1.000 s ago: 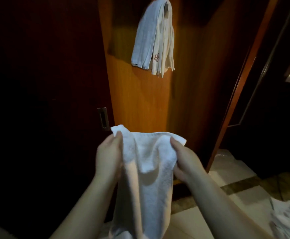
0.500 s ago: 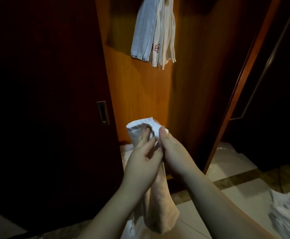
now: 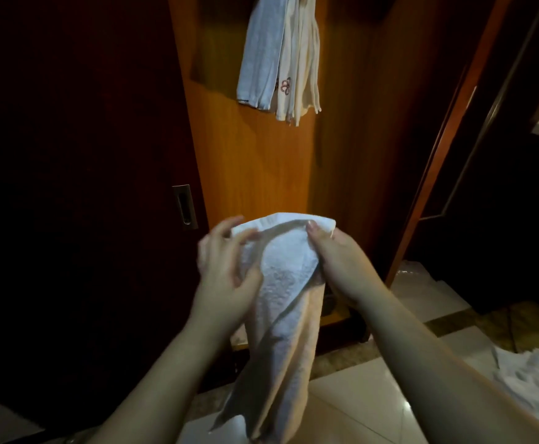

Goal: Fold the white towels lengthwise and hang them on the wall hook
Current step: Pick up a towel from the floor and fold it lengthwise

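I hold a white towel (image 3: 281,302) in front of me, folded into a long strip that hangs down toward the floor. My left hand (image 3: 226,270) grips its left top edge, fingers curled into the cloth. My right hand (image 3: 338,261) pinches the right top corner with the thumb on top. Above, on the orange wooden panel, several white towels (image 3: 281,59) hang folded; one has a small flower embroidery. The hook itself is out of view above the frame.
A dark sliding door with a metal recessed handle (image 3: 185,206) stands to the left. A wooden door frame (image 3: 438,174) runs up the right side. More white towels (image 3: 531,382) lie in a heap on the tiled floor at the lower right.
Earlier my hands were spread with the towel open, then came together at its top. Now they have parted slightly, holding the narrower folded strip. The view has tilted down.
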Motion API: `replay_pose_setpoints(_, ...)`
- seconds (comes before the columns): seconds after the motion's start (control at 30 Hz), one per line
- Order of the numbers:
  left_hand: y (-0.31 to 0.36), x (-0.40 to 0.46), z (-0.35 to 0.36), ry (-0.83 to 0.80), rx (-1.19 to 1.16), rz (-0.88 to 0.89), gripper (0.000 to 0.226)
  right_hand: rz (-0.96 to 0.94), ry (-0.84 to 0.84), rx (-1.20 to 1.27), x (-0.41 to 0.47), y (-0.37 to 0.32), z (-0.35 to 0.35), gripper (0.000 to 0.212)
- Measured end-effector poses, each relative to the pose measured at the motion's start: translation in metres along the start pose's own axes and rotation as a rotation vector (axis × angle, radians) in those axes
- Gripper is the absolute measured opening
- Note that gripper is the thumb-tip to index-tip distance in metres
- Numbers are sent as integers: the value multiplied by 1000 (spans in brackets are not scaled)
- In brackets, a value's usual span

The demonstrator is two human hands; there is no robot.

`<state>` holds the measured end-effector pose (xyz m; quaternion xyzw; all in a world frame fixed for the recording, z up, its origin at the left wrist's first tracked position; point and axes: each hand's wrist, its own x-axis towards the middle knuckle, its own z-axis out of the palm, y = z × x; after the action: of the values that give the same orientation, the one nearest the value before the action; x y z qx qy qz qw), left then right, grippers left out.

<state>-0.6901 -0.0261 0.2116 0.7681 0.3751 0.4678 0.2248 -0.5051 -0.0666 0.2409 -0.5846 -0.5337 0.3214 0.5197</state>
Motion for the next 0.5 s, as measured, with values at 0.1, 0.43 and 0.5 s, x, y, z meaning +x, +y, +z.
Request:
replay_pose_setpoints(0.1,-18,18,-17,-128,150,-140,45,-62,-79,-34,10,-11,-22,34)
replay_pose_setpoints(0.43,15,75,-85,-313,482,331,19,-218,-170,-363,22,-30,-81,24)
replay_pose_setpoints(0.5,31,77,-85,-318,428,360,17,-265,-135,-426,23,-36,-89,17)
